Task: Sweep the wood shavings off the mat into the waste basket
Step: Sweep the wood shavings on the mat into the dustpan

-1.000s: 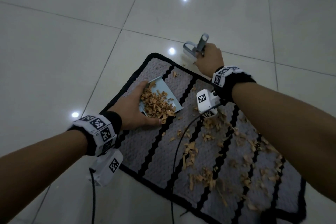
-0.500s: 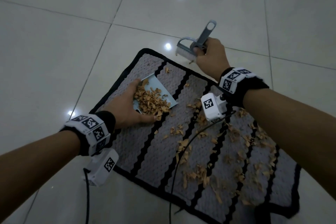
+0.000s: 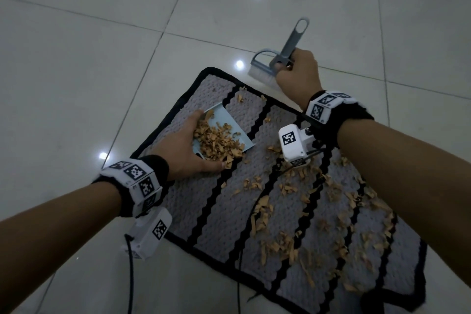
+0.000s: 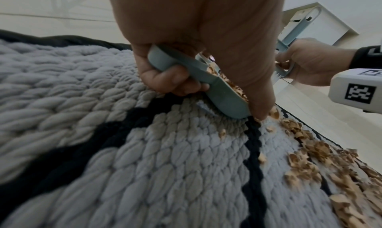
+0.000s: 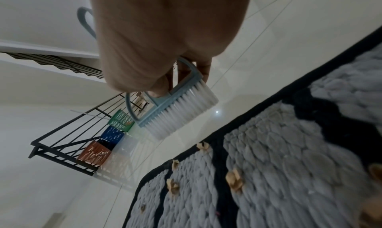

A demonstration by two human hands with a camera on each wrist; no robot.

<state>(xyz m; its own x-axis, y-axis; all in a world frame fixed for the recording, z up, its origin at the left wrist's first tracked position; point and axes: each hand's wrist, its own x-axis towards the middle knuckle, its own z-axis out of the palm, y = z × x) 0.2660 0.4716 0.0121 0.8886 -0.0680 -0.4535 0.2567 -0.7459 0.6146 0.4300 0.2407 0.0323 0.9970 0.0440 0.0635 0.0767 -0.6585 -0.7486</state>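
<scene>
Gripping dustpan [image 3: 230, 123] left hand [image 3: 183, 148]; brush [image 3: 270, 65] right hand [image 3: 298, 74]; no readable writing.

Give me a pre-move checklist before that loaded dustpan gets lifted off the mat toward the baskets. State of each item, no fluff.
1. Left hand grips the dustpan handle: ok, fingers curl round it in the left wrist view.
2. Dustpan loaded: ok, a heap of wood shavings lies in it.
3. Load secure: not ok, shavings spill over the near lip by the thumb; a tilt would probably shed more.
4. Brush out of the way: ok, right hand holds it above the floor beyond the mat edge.
5. Mat swept: not ok, many shavings lie across its near and right parts.
6. Which basket is for waste: cannot tell; green, blue and orange ones stand by the railing.
</scene>
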